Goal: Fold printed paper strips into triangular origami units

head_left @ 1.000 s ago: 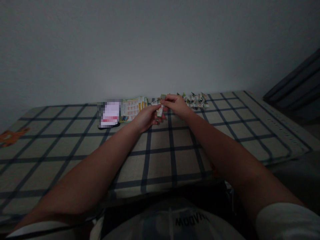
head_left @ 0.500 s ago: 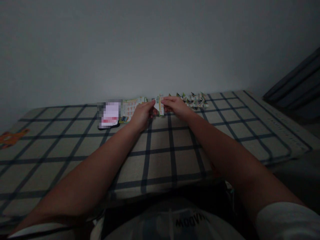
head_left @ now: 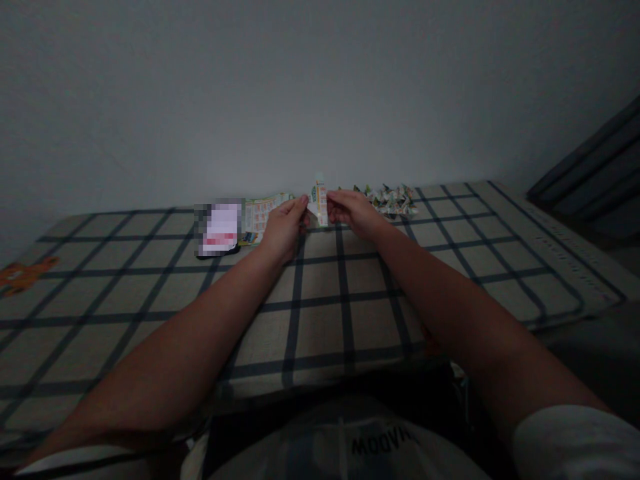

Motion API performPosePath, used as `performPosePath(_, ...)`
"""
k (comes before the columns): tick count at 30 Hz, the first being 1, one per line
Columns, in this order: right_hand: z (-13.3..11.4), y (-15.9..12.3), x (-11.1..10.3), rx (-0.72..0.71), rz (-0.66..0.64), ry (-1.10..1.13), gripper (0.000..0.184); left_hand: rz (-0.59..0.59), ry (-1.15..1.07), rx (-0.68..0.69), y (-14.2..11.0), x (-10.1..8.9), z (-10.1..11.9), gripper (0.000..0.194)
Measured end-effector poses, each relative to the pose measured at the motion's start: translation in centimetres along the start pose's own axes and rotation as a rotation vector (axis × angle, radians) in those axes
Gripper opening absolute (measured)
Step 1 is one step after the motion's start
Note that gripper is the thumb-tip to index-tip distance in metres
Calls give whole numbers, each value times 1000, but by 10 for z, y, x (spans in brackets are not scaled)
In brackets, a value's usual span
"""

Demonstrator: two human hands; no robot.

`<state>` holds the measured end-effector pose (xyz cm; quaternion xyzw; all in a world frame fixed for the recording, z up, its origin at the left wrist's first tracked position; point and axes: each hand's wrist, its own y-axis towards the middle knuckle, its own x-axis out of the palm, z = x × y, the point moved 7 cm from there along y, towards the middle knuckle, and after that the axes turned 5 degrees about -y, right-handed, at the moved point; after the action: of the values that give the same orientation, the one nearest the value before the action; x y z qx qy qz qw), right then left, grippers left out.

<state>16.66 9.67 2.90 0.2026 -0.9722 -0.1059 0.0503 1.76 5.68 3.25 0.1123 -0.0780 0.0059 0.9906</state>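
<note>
Held paper [head_left: 321,204] is between leaflets [head_left: 257,217] and paper pieces [head_left: 395,202].

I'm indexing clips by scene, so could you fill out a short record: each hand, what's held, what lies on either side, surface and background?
Left hand: pinches the folded paper at its left edge
Right hand: fingertips at the paper's right edge; firmness of grip unclear
Held item: folded paper, printed, upright between the hands
Left side: printed sheets, then a pixelated device, screen lit
Right side: cluster of folded paper pieces
Surface: checked cloth
Background: plain wall
</note>
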Motion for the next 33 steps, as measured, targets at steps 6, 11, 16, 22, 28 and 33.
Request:
performPosePath(6, 7, 0, 5, 16, -102, 30, 36, 43, -33, -58, -4, 2, 3, 38)
performPosePath(11, 4, -2, 8, 55, -85, 35, 36, 41, -31, -41, -2, 2, 0, 40)
performPosePath(16, 0, -5, 11, 85, -81, 5, 36, 33, -47, -84, 1, 1, -7, 38)
performPosePath(22, 1, -3, 6, 39, -67, -9, 38, 40, -76, -94, 2, 0, -9, 21)
performPosePath(28, 4, -1, 3, 70, -39, 0, 31, 96, -89, -96, 2, -3, -11, 11)
performPosePath(33, 5, -1, 4, 87, -14, 18, 21, 117, -82, -102, 2, -5, -13, 12)
